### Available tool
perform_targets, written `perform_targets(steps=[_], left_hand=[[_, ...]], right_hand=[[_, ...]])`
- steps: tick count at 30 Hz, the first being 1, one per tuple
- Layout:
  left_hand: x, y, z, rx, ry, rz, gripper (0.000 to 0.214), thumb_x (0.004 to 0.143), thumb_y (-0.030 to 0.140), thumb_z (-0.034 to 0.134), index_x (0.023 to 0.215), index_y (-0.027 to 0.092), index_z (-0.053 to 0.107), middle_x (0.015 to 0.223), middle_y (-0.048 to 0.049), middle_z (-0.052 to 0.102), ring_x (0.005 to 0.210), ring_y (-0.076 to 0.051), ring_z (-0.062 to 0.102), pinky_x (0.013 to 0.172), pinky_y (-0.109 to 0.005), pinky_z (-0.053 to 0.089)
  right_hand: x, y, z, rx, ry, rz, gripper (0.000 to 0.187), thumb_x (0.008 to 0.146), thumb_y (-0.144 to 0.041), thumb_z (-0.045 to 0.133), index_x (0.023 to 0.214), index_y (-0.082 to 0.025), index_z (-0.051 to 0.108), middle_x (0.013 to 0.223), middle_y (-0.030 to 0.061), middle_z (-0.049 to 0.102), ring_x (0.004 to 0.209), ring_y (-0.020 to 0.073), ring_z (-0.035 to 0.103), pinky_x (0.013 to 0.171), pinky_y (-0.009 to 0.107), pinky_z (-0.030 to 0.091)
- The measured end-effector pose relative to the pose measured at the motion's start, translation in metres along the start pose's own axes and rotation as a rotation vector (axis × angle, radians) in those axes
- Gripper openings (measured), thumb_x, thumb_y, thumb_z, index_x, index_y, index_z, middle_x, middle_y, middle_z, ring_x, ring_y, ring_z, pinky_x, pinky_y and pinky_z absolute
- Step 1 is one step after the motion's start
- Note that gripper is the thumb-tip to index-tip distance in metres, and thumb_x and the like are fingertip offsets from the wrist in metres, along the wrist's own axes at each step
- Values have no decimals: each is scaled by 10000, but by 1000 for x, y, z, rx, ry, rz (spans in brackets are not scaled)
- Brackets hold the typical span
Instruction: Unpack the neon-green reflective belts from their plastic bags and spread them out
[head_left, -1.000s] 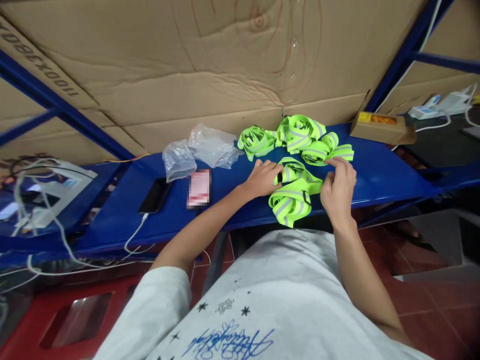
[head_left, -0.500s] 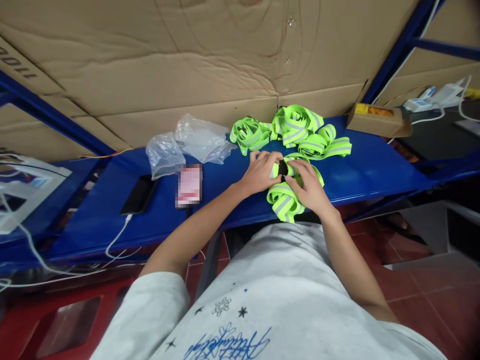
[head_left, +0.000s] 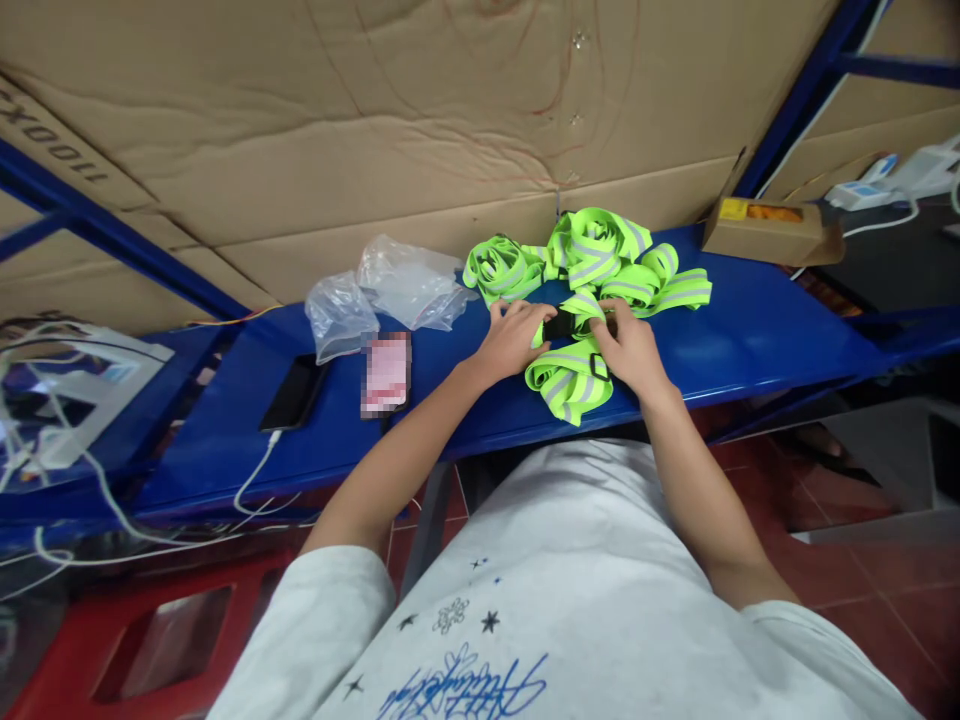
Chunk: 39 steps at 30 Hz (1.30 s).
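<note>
A lime-yellow reflective strap with grey stripes lies bunched at the front of the blue table. My left hand has its fingers closed on the strap's left part, beside a black buckle. Fingers of my right hand are curled round the strap on the buckle's right. A small black slider shows on the strap below that hand. Just behind my hands lie more rolled reflective straps: a left roll, a tall middle roll and a right roll with a loose tail.
Clear plastic bags lie left of the straps on the blue table. Nearby are a blurred pink item and a black phone on a white cable. An open cardboard box stands back right, before a cardboard wall.
My hands have moved slightly apart, and more of the black buckle and strap shows between them. The slider has come into view. The whole view has shifted a little.
</note>
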<state>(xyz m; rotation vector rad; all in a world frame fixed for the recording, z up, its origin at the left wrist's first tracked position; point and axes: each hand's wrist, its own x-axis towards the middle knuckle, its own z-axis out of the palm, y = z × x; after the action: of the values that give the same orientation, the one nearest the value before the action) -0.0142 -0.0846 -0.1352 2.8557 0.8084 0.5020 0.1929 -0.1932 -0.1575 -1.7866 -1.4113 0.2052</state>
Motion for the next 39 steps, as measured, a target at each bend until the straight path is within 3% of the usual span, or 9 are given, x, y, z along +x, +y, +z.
perform_targets(steps=[4,7,12,21,26,29,32,35,39], left_hand=[[0,7,0,15,179,-30,471,887,277,689,1336,232,555,1285,-81,736,1294,-321,583,1165,-514,277],[0,10,-2,56,325,-49,438,850,285,703,1270,237,584,1277,-84,734,1308,-338,572,1184,-530,264],[-2,12,-4,99,345,56,327,924,283,618,1248,249,600,1293,-79,735,1372,-319,562,1229,-556,195],[-2,14,-7,15,237,62,328,858,185,612,1180,229,566,1279,-100,719,1335,-291,606,1223,-518,243],[-1,10,-9,-30,252,40,348,882,221,619,1226,245,569,1244,-71,741,1284,-288,640,1217,-533,266],[5,-2,-13,-170,409,-23,321,852,207,638,1163,245,567,1162,-49,746,1175,-253,693,1190,-513,350],[14,-29,-29,-578,621,-114,434,806,273,735,1171,254,500,1020,-26,736,1028,-224,732,1034,-431,515],[16,-68,-61,-923,872,-287,543,800,363,807,1203,278,454,1072,-16,731,1010,-207,730,912,-369,563],[-8,-121,-119,-1012,1202,-368,358,954,310,643,1226,265,414,1237,-21,708,1076,-147,723,921,-332,601]], right_hand=[[-4,-7,6,-62,154,-47,460,1036,-442,410,1368,-187,601,1204,173,726,1146,365,676,992,522,536],[-7,-12,3,-135,328,-190,510,998,-260,403,1486,-197,535,1513,179,552,1431,345,505,1141,550,453],[-16,-23,3,-245,169,-546,543,1025,-248,406,1560,-292,492,1664,75,439,1554,284,381,1253,512,322],[-14,-20,7,-317,62,-368,613,1001,-464,574,1584,-286,505,1578,141,503,1424,410,427,1164,617,353],[-12,-19,5,-320,138,-297,500,1040,-512,496,1457,-275,636,1470,157,583,1333,405,494,1063,591,440],[-9,-12,0,-224,268,-191,500,1095,-491,360,1280,-201,723,1291,178,686,1210,366,598,1025,544,472],[0,2,-14,-9,462,-99,523,1100,-516,379,1122,-147,749,1074,176,738,1027,307,674,963,476,517],[20,26,-41,183,615,-53,597,1089,-574,399,1086,-92,751,1026,197,752,962,269,711,915,431,554],[49,75,-102,247,843,15,907,1072,-644,67,1157,-47,745,1191,302,723,1126,300,748,929,476,567]])
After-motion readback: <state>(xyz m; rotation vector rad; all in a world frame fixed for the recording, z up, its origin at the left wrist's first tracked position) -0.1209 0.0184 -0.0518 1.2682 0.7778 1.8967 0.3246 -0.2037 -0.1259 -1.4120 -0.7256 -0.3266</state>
